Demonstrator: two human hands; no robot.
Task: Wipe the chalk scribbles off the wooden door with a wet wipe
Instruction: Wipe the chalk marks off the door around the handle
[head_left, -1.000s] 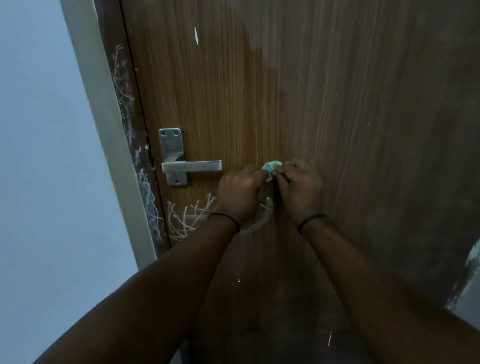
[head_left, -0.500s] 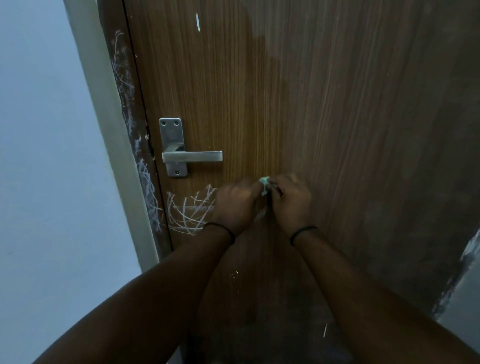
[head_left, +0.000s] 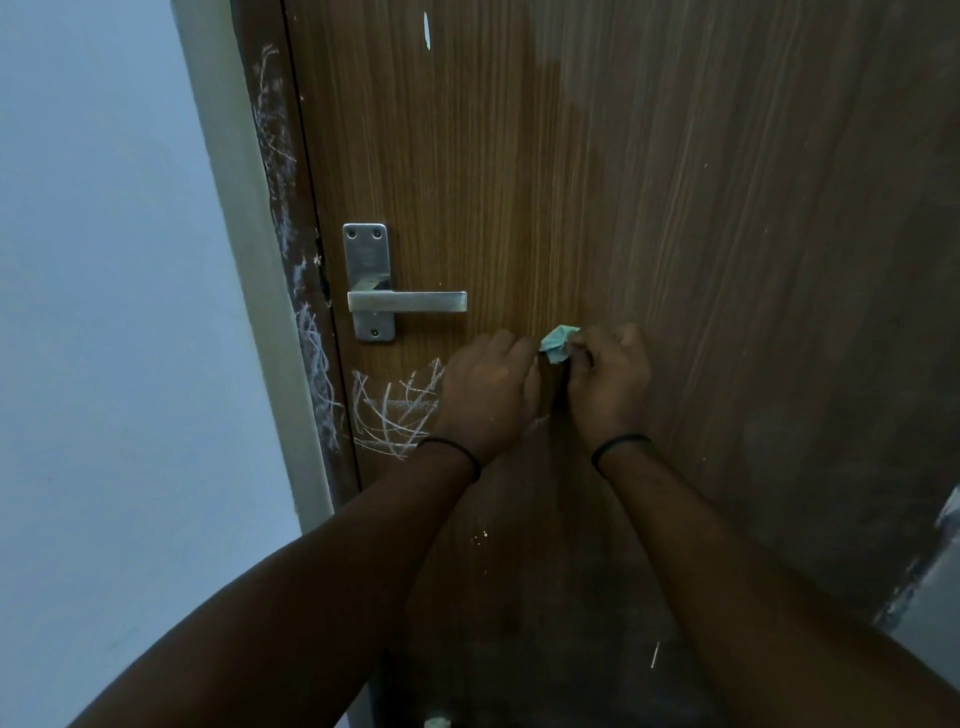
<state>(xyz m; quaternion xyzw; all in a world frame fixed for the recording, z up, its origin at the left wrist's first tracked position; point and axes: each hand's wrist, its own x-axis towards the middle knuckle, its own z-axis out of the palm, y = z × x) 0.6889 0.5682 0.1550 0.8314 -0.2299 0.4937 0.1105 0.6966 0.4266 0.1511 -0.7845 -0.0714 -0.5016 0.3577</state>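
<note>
A small crumpled pale-green wet wipe (head_left: 557, 344) is pinched between the fingertips of my left hand (head_left: 485, 387) and my right hand (head_left: 608, 384), held close in front of the wooden door (head_left: 675, 208). White chalk scribbles (head_left: 395, 410) cover the door just left of my left hand, below the handle. More chalk marks (head_left: 311, 353) run down the dark door frame. My left hand hides part of the scribbles.
A metal lever handle (head_left: 405, 301) on its plate sits up and left of my hands. A pale wall (head_left: 104, 312) lies left of the frame. A short white mark (head_left: 426, 31) sits high on the door, and small white flecks (head_left: 480, 538) lie lower down.
The view shifted a little, and both hands stayed together working the wipe between their fingertips; more of the wipe shows now than half a second ago.
</note>
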